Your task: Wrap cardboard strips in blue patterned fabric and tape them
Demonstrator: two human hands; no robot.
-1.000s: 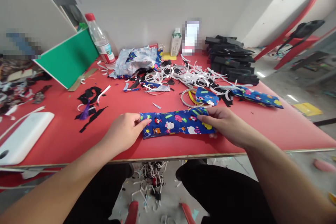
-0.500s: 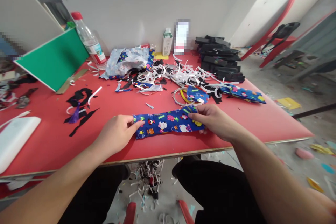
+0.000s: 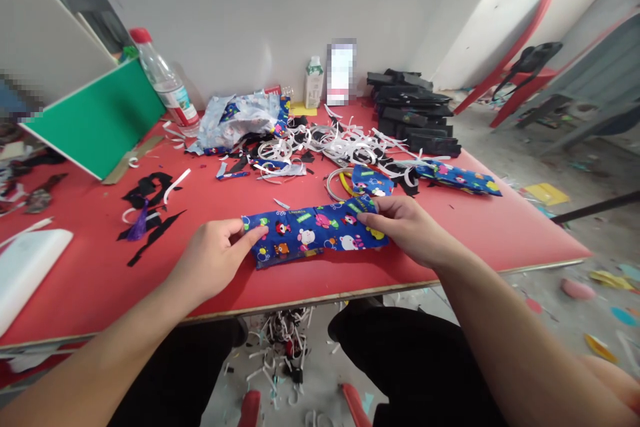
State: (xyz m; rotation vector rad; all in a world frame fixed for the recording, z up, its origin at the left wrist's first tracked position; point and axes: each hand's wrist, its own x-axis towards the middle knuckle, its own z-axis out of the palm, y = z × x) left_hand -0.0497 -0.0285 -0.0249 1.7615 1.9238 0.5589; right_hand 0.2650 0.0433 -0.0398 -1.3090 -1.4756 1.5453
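Note:
A long strip of blue fabric [image 3: 315, 230] printed with cartoon animals is stretched between my two hands, just above the near part of the red table. My left hand [image 3: 213, 250] pinches its left end between thumb and fingers. At the other end, my right hand [image 3: 407, 227] grips the right edge, thumb on top and the other fingers partly hidden behind. Just beyond the strip lie a smaller piece of the same print [image 3: 373, 180] and a pale ring [image 3: 334, 183]. Further right is a folded bundle of that fabric [image 3: 460, 178].
White and black scraps [image 3: 345, 140] are heaped mid-table. Behind them stand a stack of black pieces [image 3: 415, 113], a carton bottle [image 3: 314, 83] and a phone [image 3: 341, 73]. At left are a plastic bottle [image 3: 170, 90], a green board [image 3: 100, 120] and a white device [image 3: 33, 273].
The strip's left end has moved slightly left and its face has tilted, with the lower edge showing more. Both hands keep their hold. The whole view has shifted a little.

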